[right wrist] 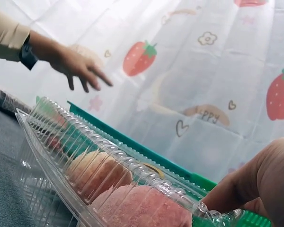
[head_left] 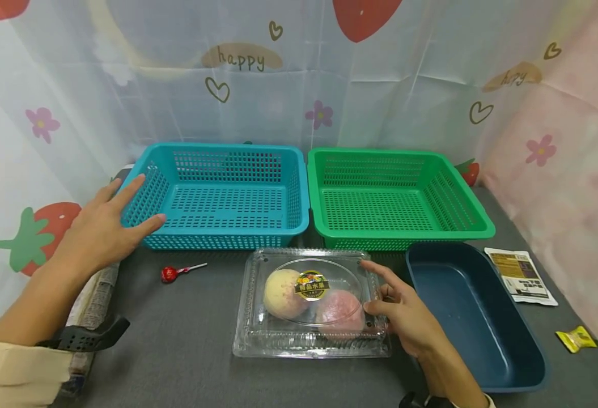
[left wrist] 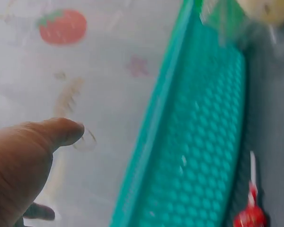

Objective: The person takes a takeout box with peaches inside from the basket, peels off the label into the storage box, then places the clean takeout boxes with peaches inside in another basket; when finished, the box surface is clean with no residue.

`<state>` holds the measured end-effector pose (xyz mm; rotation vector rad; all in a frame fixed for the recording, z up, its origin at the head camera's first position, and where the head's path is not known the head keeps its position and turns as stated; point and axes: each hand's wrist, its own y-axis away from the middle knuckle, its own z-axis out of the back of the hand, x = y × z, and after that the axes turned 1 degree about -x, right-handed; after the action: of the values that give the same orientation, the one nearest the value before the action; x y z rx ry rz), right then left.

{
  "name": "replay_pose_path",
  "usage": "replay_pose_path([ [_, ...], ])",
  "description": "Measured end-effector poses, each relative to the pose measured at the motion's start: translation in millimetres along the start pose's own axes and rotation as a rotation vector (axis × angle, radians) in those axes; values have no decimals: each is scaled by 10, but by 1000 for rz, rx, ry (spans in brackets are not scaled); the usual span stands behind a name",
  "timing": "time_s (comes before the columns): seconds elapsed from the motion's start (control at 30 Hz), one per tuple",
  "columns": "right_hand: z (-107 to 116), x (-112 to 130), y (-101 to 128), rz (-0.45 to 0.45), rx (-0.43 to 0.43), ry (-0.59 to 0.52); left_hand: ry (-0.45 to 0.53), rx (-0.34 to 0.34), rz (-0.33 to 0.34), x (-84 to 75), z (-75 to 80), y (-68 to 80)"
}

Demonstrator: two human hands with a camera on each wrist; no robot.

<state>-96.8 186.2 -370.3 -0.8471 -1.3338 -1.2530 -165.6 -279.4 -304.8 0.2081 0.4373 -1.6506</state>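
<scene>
A clear plastic clamshell box point(head_left: 258, 334) lies on the grey table in front of me, holding a yellowish fruit point(head_left: 280, 292) and a pink fruit point(head_left: 339, 314) under a round label. My right hand point(head_left: 376, 289) rests with relaxed fingers on the box's right edge; the right wrist view shows the box point(right wrist: 85, 156) close up with the fingers point(right wrist: 255, 184) at its rim. My left hand point(head_left: 130, 209) hovers open, fingers spread, at the front left corner of the blue basket point(head_left: 222, 148), holding nothing. Its thumb point(left wrist: 61, 132) shows beside the basket wall point(left wrist: 199, 156).
A green basket point(head_left: 380, 153) stands right of the blue one, both with nothing in them. A dark blue tray point(head_left: 503, 362) sits at the right, with a white packet point(head_left: 522, 276) and a yellow candy point(head_left: 576, 339) beyond it. A red lollipop point(head_left: 170, 273) lies left of the box.
</scene>
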Motion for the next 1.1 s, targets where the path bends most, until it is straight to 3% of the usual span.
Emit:
replay_pose_path([
  [0.2, 5, -6, 0, 9, -1, 8, 69, -57, -39, -359, 99, 162],
  [0.33, 10, -13, 0, 14, 1, 14, 109, -78, -56, -508, 111, 253],
  [0.73, 12, -22, 6, 52, 6, 29, 286, -112, -133, -703, 11, 522],
  [0.9, 13, -29, 4, 74, 3, 41, 370, -119, -183, -783, -133, 611],
  [1.1, -2, -45, -1, 84, 9, 20, 418, -63, -212, -815, -333, 674],
])
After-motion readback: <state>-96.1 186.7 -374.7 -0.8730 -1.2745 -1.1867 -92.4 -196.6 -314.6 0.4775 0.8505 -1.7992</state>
